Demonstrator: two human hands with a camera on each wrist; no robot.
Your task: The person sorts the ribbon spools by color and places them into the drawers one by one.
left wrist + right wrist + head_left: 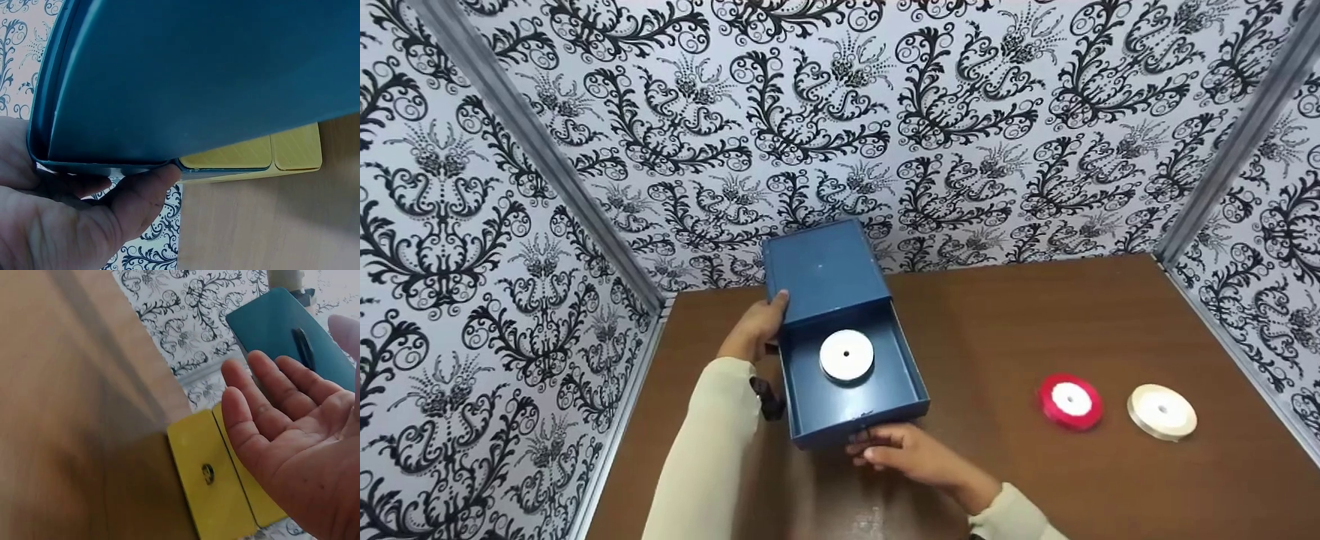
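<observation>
Right hand [911, 454] at the front of the blue drawer [810, 401], fingers relaxed, gripping nothing; can't tell if they touch the handle [304, 349]. Red spool [1071, 401] and cream spool [1149, 414] lie toward the desk's [1005, 322] right edge. White spool [840, 366] flat inside the open drawer, clear of its front edge. Left hand [761, 326] grips the blue box [825, 270] by its left edge, near desk's back edge. Best: brace box firmly, slide drawer slow and straight so spool won't shift
</observation>
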